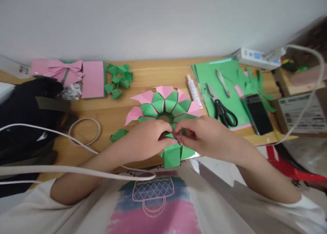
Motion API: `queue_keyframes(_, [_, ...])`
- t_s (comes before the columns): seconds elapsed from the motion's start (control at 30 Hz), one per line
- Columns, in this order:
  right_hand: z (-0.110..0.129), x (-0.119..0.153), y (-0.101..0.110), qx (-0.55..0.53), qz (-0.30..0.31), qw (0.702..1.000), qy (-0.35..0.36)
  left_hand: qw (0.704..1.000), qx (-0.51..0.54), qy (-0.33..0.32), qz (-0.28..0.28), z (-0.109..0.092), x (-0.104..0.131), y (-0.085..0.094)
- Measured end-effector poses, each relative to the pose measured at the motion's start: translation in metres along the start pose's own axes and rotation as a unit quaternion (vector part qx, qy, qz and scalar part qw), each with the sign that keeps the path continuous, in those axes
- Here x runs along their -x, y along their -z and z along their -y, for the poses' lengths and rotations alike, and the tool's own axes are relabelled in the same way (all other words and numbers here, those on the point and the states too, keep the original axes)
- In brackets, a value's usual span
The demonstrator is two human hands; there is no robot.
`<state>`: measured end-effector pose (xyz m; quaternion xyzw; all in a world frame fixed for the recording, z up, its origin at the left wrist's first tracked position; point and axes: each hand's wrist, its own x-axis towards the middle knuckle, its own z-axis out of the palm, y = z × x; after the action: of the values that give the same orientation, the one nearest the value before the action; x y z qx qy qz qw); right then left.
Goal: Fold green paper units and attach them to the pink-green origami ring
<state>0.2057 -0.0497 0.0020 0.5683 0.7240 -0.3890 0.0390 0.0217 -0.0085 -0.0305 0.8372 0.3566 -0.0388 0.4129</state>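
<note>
A ring of folded green and pink paper pieces [157,104] lies on the wooden table, its pink points facing outward. At the ring's near side, my left hand [149,138] pinches a green folded piece [172,155] between thumb and fingers. My right hand [199,135] grips the neighbouring part of the ring, its fingertips close to those of my left hand. The fingers partly cover the joint between the pieces. A loose green folded piece [119,134] rests left of my left hand.
Green folded pieces [124,75] and pink sheets [93,79] lie at the back left. A glue tube [194,92], scissors [221,109], a cutter [223,82] and a phone [258,114] are on the right. White cables [76,172] cross the left side.
</note>
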Motion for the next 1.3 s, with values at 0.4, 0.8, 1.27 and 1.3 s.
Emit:
queue_keyframes(0.4, [0.034, -0.032, 0.049, 0.077, 0.098, 0.988, 0.087, 0.963, 0.262, 0.029, -0.065, 0.014, 0.021, 0.01])
queue_keyframes(0.8, [0.02, -0.023, 0.04, 0.105, 0.164, 0.979, 0.062, 0.969, 0.235, 0.036, -0.062, 0.007, 0.027, -0.004])
queue_keyframes(1.27, [0.008, -0.028, 0.028, -0.071, 0.213, 0.974, -0.035, 0.965, 0.247, 0.062, -0.058, 0.005, 0.033, -0.01])
queue_keyframes(1.3, [0.008, -0.028, 0.027, -0.072, 0.213, 0.974, -0.036, 0.967, 0.242, 0.064, -0.058, 0.005, 0.033, -0.01])
